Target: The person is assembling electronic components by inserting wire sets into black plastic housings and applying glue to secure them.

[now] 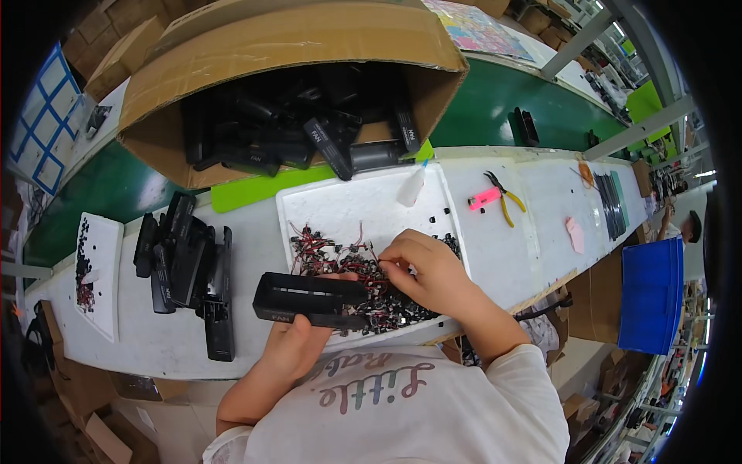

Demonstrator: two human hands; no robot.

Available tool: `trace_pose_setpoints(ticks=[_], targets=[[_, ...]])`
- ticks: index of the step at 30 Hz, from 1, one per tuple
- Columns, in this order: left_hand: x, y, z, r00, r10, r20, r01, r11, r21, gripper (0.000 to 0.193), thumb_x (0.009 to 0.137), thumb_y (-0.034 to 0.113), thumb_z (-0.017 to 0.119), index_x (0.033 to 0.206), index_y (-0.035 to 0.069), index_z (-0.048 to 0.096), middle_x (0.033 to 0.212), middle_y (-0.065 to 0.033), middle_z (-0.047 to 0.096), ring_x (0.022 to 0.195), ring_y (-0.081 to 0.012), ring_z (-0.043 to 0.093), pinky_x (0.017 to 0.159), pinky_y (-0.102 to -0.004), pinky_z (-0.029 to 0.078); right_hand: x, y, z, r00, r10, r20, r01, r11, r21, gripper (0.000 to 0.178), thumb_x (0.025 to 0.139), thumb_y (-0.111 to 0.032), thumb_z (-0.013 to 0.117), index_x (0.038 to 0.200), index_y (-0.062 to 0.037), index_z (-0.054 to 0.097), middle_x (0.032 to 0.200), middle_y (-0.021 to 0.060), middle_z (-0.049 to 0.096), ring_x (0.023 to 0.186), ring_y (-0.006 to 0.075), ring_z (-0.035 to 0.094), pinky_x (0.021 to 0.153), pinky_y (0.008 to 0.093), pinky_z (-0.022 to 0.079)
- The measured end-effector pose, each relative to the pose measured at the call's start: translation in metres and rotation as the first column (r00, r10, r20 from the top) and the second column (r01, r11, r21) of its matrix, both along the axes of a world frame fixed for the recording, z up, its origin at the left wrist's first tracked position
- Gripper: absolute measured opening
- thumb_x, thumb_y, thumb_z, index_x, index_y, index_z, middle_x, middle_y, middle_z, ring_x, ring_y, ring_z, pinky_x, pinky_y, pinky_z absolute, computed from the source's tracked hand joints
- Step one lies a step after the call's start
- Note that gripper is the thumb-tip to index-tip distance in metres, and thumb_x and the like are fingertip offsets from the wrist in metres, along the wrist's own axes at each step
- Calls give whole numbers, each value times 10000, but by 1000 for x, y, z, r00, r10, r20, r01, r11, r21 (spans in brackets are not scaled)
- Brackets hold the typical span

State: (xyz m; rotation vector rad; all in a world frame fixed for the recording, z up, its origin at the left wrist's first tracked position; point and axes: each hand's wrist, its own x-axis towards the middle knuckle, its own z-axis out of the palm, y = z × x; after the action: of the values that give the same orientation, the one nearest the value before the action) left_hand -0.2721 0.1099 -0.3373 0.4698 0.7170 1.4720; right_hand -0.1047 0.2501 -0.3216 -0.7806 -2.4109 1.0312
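Note:
My left hand [297, 344] is closed around a long black plastic housing [309, 298], an open, hollow case held level over the near left part of a white foam tray [348, 203]. Just right of it, my right hand [421, 267] is closed in a pinch above a heap of small black parts with red and black wires [402, 308]. Whatever lies between those fingertips is too small to make out. The heap spreads over the near half of the tray, and the housing hides some of it.
A big cardboard box [294, 42] full of black housings lies open behind the tray. More housings [185, 259] are piled at left, beside a smaller white tray [100, 290]. A white bottle [411, 187], pink lighter [485, 198] and yellow-handled pliers [506, 203] sit rightward. A blue bin [653, 298] stands far right.

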Motion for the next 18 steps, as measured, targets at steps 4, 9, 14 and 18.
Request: trace_pose_setpoints(ticks=[4, 9, 14, 18], targets=[[4, 3, -4, 998, -66, 7, 66, 996, 59, 688, 804, 471, 605, 1300, 48, 388, 1370, -155, 362, 1225, -234, 391, 969, -390, 347, -8, -6, -1, 984, 93, -150, -57, 972, 230, 143, 707, 3, 647, 827, -36, 580, 760, 86, 572, 669, 249, 567, 560, 325, 448], [5, 1, -7, 998, -60, -11, 61, 994, 87, 642, 838, 425, 591, 1305, 36, 385, 1402, -158, 322, 1264, -235, 352, 988, -392, 330, -9, -10, 2, 981, 93, -170, -55, 975, 217, 162, 702, 2, 667, 836, -31, 582, 746, 85, 576, 676, 247, 581, 569, 324, 463], [5, 0, -5, 998, -57, 18, 56, 998, 30, 666, 824, 506, 556, 1282, 48, 404, 1308, -139, 433, 1205, -226, 428, 997, -429, 345, -11, -12, 2, 962, 119, -244, -79, 983, 166, 154, 714, -27, 675, 847, -36, 598, 757, 83, 577, 688, 251, 579, 577, 326, 468], [4, 1, -10, 991, -72, 109, 68, 997, 47, 672, 835, 540, 511, 1265, 33, 416, 1242, -120, 484, 1166, -216, 459, 988, -437, 358, -11, -12, 3, 953, 153, -260, -119, 982, 144, 181, 717, -39, 671, 893, -47, 630, 776, 83, 569, 708, 259, 571, 597, 334, 468]])
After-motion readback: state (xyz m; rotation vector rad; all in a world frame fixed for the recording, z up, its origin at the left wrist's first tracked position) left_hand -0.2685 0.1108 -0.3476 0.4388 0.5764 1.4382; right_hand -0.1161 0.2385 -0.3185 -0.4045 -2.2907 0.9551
